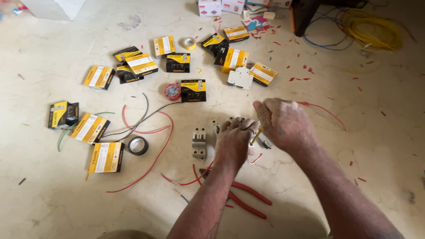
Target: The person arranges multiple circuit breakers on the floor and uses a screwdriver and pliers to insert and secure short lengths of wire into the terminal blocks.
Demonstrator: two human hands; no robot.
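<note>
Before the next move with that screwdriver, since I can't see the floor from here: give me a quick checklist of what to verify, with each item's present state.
1. Left hand steadies the grey breaker part on the floor: ok, it rests on it.
2. Right hand grips the yellow-handled tool: ok, fist closed round it.
3. Tool tip seated in a terminal: cannot tell, both hands hide it.
4. Spare grey breaker within reach: ok, it lies just left of the left hand.
5. Red-handled pliers out of the way: ok, they lie apart, beside the forearms.
6. Loose red wire kept off the work: not ok, one strand runs under the left wrist.
</note>
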